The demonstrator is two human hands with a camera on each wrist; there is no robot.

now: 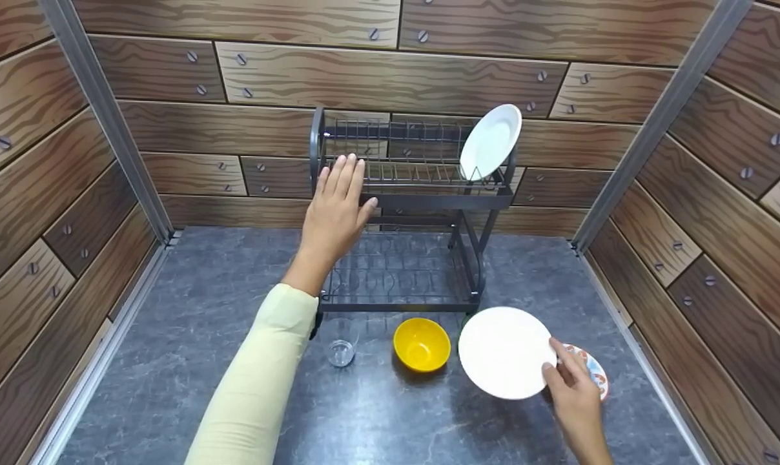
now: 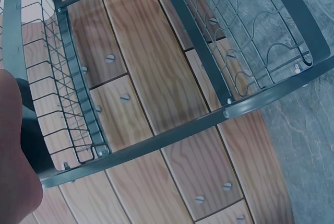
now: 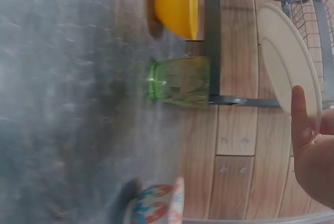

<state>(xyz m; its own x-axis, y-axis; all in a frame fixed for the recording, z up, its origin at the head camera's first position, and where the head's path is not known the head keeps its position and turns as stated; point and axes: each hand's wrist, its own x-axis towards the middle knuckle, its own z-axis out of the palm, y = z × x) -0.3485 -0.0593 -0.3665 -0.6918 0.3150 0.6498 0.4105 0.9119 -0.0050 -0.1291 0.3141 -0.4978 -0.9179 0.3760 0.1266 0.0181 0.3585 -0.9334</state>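
My right hand [image 1: 574, 387] pinches a round white plate [image 1: 506, 352] by its right rim, thumb on one face. The right wrist view shows the same plate [image 3: 287, 59] from the side, raised above the floor. With fingers straight, my left hand [image 1: 335, 216] lies at the upper left front of a black two-tier dish rack [image 1: 416, 201]; whether it touches the bar cannot be told. Only a blurred part of that hand [image 2: 18, 156] shows in the left wrist view. Another white plate [image 1: 491, 142] stands tilted at the right end of the rack's upper tier.
A yellow bowl [image 1: 421, 345] and a small clear glass [image 1: 341, 353] stand before the rack. The held plate mostly hides a green glass [image 3: 181, 81] in the head view. A patterned bowl [image 1: 595, 373] is partly behind my right hand. Wood-patterned walls [image 1: 390, 77] enclose the grey surface.
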